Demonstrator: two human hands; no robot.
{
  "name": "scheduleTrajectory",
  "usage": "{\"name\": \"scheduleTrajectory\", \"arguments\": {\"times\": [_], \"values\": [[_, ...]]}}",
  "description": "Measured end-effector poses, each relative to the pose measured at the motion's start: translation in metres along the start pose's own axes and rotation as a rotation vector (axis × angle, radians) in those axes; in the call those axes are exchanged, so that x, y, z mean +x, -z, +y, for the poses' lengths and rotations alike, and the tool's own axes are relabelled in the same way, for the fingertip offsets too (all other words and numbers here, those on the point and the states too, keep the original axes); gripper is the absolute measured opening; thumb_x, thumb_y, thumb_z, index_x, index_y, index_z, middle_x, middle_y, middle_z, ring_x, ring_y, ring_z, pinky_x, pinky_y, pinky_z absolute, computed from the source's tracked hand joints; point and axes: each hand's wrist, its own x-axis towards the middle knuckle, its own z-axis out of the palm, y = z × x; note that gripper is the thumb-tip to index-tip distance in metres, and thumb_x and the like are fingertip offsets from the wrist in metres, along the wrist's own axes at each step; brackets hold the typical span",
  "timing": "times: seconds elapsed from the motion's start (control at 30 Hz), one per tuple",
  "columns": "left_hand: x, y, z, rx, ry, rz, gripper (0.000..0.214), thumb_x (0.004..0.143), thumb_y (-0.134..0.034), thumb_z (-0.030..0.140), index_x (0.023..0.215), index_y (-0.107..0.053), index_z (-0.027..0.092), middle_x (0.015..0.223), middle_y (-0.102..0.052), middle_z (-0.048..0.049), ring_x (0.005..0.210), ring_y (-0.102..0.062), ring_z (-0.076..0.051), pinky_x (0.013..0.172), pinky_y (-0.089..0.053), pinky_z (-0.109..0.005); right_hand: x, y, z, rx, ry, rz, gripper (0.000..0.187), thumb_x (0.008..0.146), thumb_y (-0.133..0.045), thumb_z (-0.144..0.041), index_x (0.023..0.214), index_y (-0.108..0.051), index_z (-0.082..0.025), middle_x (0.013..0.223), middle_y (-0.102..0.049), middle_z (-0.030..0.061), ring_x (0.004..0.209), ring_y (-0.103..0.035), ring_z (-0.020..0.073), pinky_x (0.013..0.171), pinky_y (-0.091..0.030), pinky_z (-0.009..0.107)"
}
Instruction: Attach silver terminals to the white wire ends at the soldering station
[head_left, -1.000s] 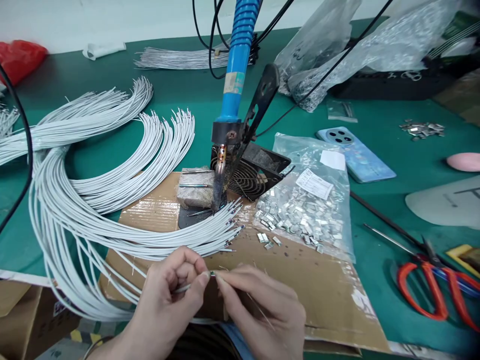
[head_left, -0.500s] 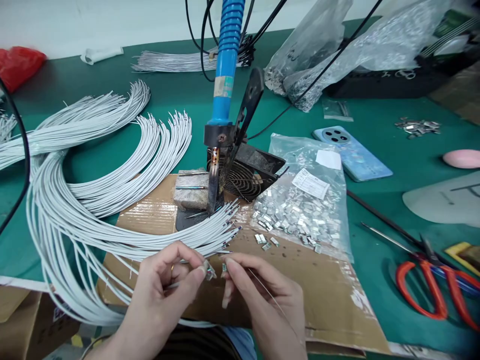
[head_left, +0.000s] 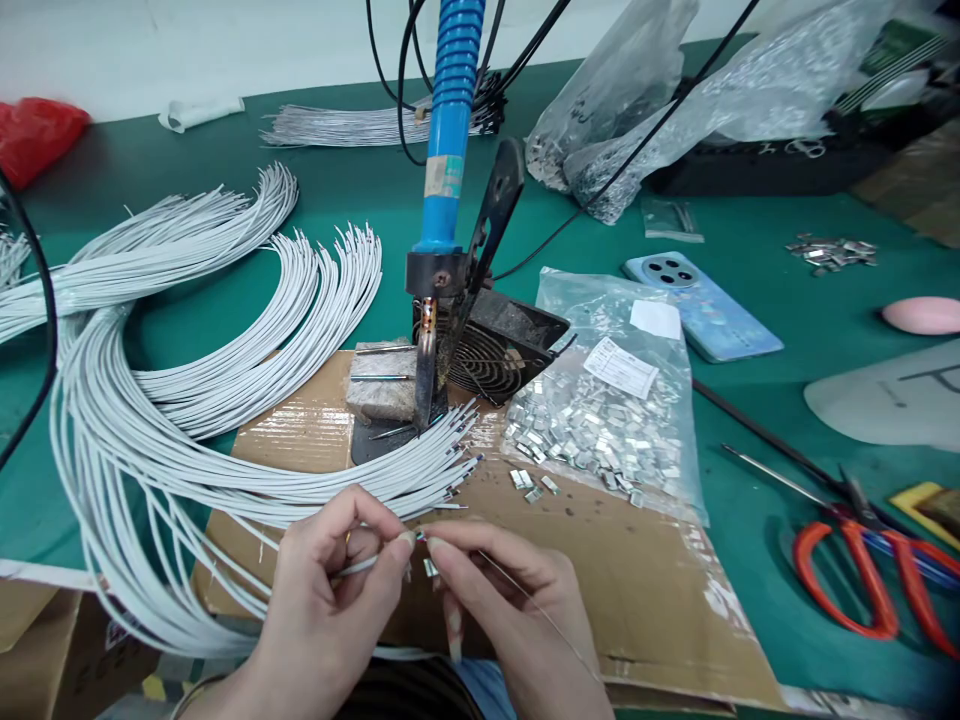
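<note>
My left hand (head_left: pixel 337 590) pinches a white cable (head_left: pixel 361 566) close to its end, where small coloured wire tips (head_left: pixel 421 537) show. Against those tips, the thumb and forefinger of my right hand (head_left: pixel 517 610) are pressed together. A thin strand of solder wire (head_left: pixel 541 612) runs back across that hand. Below its fingertips sits a small metal connector (head_left: pixel 430 567), apparently held by the other fingers. Just beyond both hands lies a bundle of white cables (head_left: pixel 300 490). A blue-handled soldering iron (head_left: pixel 442 200) stands tip-down in a clamp behind them.
A plastic bag of metal connectors (head_left: pixel 600 430) lies on the cardboard (head_left: pixel 637 590), several loose ones beside it. To the right are a phone (head_left: pixel 705 305), red-handled scissors (head_left: pixel 855 570) and tweezers (head_left: pixel 772 475). A black fan (head_left: pixel 502 345) stands behind the iron.
My right hand has moved left and meets the left fingertips. The metal piece at my left fingertips no longer shows there; coloured wire tips are visible between the hands.
</note>
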Motion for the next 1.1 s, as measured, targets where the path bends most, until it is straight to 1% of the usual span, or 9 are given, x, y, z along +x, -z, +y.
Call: {"name": "scheduleTrajectory", "arguments": {"times": [0.17, 0.33, 0.43, 0.6, 0.7, 0.77, 0.9, 0.97, 1.1], "values": [[-0.001, -0.003, -0.006, 0.026, -0.068, 0.026, 0.026, 0.090, -0.074, 0.037, 0.075, -0.062, 0.020, 0.055, -0.036, 0.0099, 0.053, -0.026, -0.010, 0.053, -0.018, -0.026, -0.001, -0.004, 0.000, -0.019, 0.031, 0.042, 0.026, 0.068, -0.096, -0.045, 0.072, -0.088, -0.021, 0.052, -0.063, -0.0025, 0.042, -0.051, 0.0049, 0.042, -0.046, 0.014], [-0.004, -0.008, 0.001, -0.087, -0.031, 0.051, 0.027, 0.086, -0.079, 0.039, 0.076, -0.065, 0.018, 0.058, -0.054, 0.0054, 0.053, -0.042, -0.009, 0.052, -0.027, -0.021, -0.004, -0.006, 0.012, -0.055, 0.113, 0.084, 0.019, 0.079, -0.087, -0.040, 0.072, -0.086, -0.022, 0.054, -0.062, -0.0027, 0.043, -0.051, 0.0063, 0.042, -0.045, 0.015], [-0.004, -0.008, 0.003, -0.126, 0.011, 0.050, 0.029, 0.083, -0.083, 0.040, 0.076, -0.067, 0.018, 0.057, -0.054, 0.0054, 0.052, -0.043, -0.009, 0.050, -0.030, -0.018, -0.003, -0.002, 0.024, -0.232, 0.415, 0.110, 0.014, 0.088, -0.079, -0.028, 0.076, -0.085, -0.024, 0.060, -0.066, -0.0028, 0.047, -0.057, 0.0077, 0.046, -0.047, 0.015], [0.002, 0.000, -0.005, -0.136, 0.029, -0.037, 0.031, 0.087, -0.082, 0.042, 0.077, -0.065, 0.017, 0.058, -0.052, 0.0063, 0.051, -0.042, -0.008, 0.049, -0.032, -0.017, 0.005, 0.016, 0.030, -0.766, 1.158, 0.122, 0.022, 0.090, -0.070, -0.001, 0.097, -0.080, -0.019, 0.073, -0.077, 0.0018, 0.059, -0.071, 0.0125, 0.065, -0.061, 0.020], [0.007, 0.005, -0.009, -0.114, 0.042, -0.150, 0.028, 0.088, -0.081, 0.039, 0.080, -0.065, 0.017, 0.058, -0.051, 0.0068, 0.050, -0.039, -0.007, 0.048, -0.030, -0.017, 0.007, 0.027, 0.022, -0.966, 1.389, 0.091, 0.018, 0.094, -0.069, -0.005, 0.101, -0.080, -0.016, 0.074, -0.080, 0.0045, 0.063, -0.076, 0.0162, 0.070, -0.065, 0.023], [0.008, 0.006, -0.006, -0.116, 0.055, -0.117, 0.027, 0.086, -0.083, 0.036, 0.079, -0.065, 0.017, 0.058, -0.051, 0.0068, 0.051, -0.039, -0.007, 0.049, -0.030, -0.017, 0.006, 0.032, 0.016, -0.936, 1.313, 0.073, 0.019, 0.093, -0.071, -0.006, 0.102, -0.081, -0.020, 0.077, -0.080, 0.0030, 0.064, -0.076, 0.0166, 0.072, -0.065, 0.025], [0.006, 0.003, 0.007, -0.151, 0.052, 0.045, 0.027, 0.080, -0.086, 0.034, 0.075, -0.067, 0.017, 0.059, -0.051, 0.0067, 0.053, -0.038, -0.007, 0.051, -0.030, -0.018, 0.001, 0.030, 0.006, -0.585, 0.893, 0.233, 0.020, 0.088, -0.076, -0.011, 0.087, -0.083, -0.030, 0.068, -0.072, -0.0018, 0.055, -0.066, 0.0138, 0.057, -0.056, 0.023], [0.005, 0.001, 0.011, -0.150, 0.064, 0.051, 0.026, 0.077, -0.087, 0.033, 0.074, -0.068, 0.016, 0.058, -0.051, 0.0066, 0.053, -0.037, -0.007, 0.052, -0.028, -0.019, -0.001, 0.025, 0.004, -0.389, 0.672, 0.253, 0.015, 0.086, -0.078, -0.017, 0.080, -0.084, -0.030, 0.061, -0.067, -0.0021, 0.049, -0.060, 0.0126, 0.049, -0.049, 0.022], [0.004, 0.000, 0.007, -0.111, 0.097, 0.030, 0.025, 0.075, -0.087, 0.032, 0.071, -0.068, 0.016, 0.052, -0.047, 0.0073, 0.051, -0.034, -0.008, 0.052, -0.022, -0.021, -0.001, 0.011, 0.003, -0.199, 0.341, 0.278, 0.010, 0.083, -0.084, -0.032, 0.076, -0.084, -0.025, 0.053, -0.066, -0.0017, 0.047, -0.060, 0.0114, 0.052, -0.050, 0.020]]}}
